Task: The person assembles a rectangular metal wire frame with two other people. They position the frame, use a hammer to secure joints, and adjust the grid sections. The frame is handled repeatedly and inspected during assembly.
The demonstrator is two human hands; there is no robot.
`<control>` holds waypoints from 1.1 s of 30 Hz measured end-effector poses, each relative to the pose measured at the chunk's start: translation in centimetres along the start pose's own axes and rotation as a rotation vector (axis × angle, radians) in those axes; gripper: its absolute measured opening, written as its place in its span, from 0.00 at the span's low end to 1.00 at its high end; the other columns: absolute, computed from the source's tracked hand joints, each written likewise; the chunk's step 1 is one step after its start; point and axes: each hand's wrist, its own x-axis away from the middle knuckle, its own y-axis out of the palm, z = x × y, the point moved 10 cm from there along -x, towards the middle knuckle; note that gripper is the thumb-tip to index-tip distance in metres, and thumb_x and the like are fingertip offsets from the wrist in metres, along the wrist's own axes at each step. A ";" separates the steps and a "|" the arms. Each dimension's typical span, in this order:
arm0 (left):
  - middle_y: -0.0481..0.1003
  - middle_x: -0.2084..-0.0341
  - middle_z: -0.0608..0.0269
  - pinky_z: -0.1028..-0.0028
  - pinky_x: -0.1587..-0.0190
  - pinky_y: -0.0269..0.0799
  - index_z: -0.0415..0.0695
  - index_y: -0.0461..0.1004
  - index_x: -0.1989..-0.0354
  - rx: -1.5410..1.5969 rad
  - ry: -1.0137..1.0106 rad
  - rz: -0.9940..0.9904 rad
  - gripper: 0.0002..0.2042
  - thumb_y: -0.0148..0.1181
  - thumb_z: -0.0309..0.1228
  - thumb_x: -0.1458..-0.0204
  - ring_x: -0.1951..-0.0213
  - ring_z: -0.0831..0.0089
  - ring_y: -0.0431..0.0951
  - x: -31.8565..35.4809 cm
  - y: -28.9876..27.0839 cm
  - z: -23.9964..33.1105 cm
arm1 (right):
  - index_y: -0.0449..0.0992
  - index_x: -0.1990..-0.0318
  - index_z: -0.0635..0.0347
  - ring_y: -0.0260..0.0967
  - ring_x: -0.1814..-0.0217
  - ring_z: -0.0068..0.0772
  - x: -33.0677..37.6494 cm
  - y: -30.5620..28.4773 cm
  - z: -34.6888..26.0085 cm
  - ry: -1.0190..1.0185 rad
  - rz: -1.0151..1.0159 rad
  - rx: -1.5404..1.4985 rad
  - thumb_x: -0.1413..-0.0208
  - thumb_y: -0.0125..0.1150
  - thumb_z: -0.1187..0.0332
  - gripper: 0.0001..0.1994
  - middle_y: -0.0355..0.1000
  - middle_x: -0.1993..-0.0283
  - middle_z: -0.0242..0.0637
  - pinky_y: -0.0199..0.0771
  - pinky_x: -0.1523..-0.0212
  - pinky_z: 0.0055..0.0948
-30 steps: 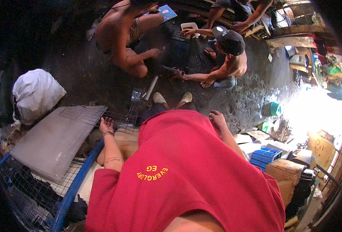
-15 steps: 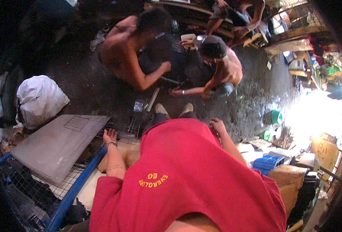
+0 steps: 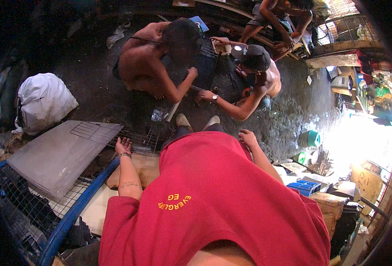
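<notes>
My left hand (image 3: 124,145) is palm up at my left side, fingers spread and nothing seen in it. Its fingertips are beside a dark wire rack (image 3: 91,131) that overlaps a grey flat panel (image 3: 65,153); whether they touch the rack I cannot tell. My right hand (image 3: 248,138) hangs by my right hip, fingers loosely bent and apart, with nothing visible in it. Ahead of my feet, two people crouch face to face. One person's hand (image 3: 192,72) and the other's hand with a wristwatch (image 3: 206,96) are close to a thin bar (image 3: 197,89) between them.
A blue metal frame with wire mesh (image 3: 78,206) stands at my left, near a stuffed white sack (image 3: 45,102). A pale strip (image 3: 173,111) lies before my feet. At right are a blue crate (image 3: 304,188), cardboard and a green tub (image 3: 314,138). A third person sits farther back.
The view has shifted slightly. More of the wire rack now shows over the grey panel beside my left hand. The right crouching person's near hand has moved closer to the thin bar.
</notes>
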 end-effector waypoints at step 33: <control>0.77 0.65 0.58 0.59 0.62 0.76 0.40 0.70 0.54 -0.063 0.059 0.078 0.13 0.47 0.36 0.37 0.65 0.61 0.80 0.4 2.8 1.5 | 0.75 0.45 0.64 0.75 0.63 0.30 -1.6 2.2 -0.8 -0.037 -0.008 0.024 0.43 0.59 0.70 0.18 0.78 0.57 0.41 0.76 0.61 0.29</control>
